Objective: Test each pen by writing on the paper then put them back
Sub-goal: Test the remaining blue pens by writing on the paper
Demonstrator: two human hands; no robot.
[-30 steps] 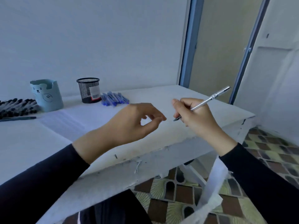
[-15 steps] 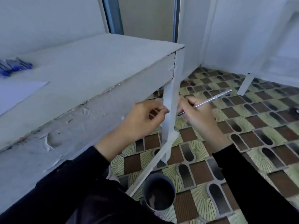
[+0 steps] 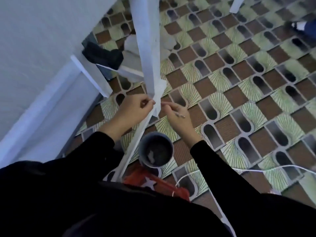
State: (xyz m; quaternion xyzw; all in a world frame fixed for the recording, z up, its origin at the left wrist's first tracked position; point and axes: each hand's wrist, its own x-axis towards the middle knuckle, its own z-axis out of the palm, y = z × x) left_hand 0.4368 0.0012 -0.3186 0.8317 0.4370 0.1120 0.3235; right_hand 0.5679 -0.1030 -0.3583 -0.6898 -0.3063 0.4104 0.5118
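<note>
Right hand [image 3: 176, 113] grasps pen [image 3: 179, 115], tip protruding beyond grip; left hand [image 3: 135, 107] pinched, contents unclear.

- A single view, from a wide-angle camera worn on the person's head
- It faces steeply down, almost straight at the tiled floor [image 3: 239, 86]; the person's own dark clothing [image 3: 119, 202] fills the bottom of the frame
- The white table top [image 3: 34, 40] takes the upper left corner; its leg [image 3: 148, 48] runs from the top edge down to the middle
- The left hand [image 3: 133, 108] and right hand [image 3: 177, 117] sit near the centre, at arm's reach from the lens; the round dark container [image 3: 153, 133] stands just below them in the frame
</note>
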